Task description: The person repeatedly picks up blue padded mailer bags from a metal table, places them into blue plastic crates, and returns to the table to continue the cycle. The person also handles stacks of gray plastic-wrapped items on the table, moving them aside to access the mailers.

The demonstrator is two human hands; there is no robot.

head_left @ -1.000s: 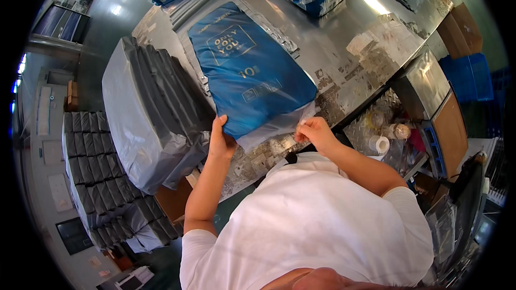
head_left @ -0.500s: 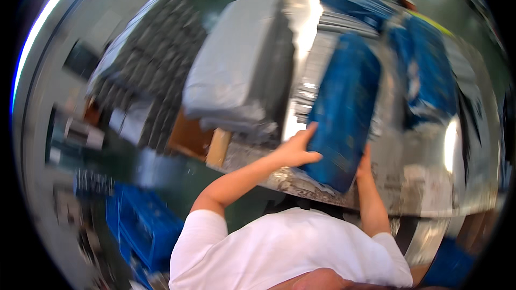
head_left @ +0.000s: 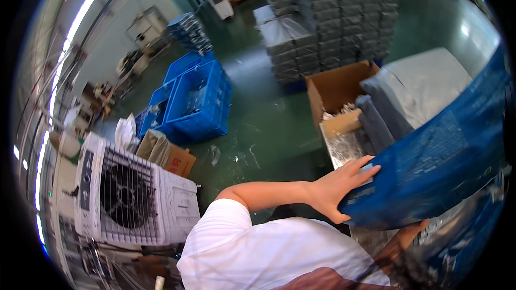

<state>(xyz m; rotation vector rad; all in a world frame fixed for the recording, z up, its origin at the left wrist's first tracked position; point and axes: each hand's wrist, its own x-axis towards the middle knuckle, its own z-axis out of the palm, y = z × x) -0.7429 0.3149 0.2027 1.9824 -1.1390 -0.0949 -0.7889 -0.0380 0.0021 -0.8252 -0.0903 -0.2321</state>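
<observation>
Left grip [head_left: 336, 189] is clasping the near end of the blue bundle [head_left: 430, 158], fingers lying spread over the upper face, thumb bracing low. Right grip [head_left: 415, 231] is showing at the underside, mostly hidden; cannot tell its closure. Bundle is extending from the left grip toward the right rim of the view, overlapping the surface [head_left: 345, 149]. The two-sided hold is probably supporting a soft load liable to sag. Grey stack [head_left: 430, 86] is standing beyond, open carton [head_left: 344, 81] sitting alongside, presumably for easy reach.
</observation>
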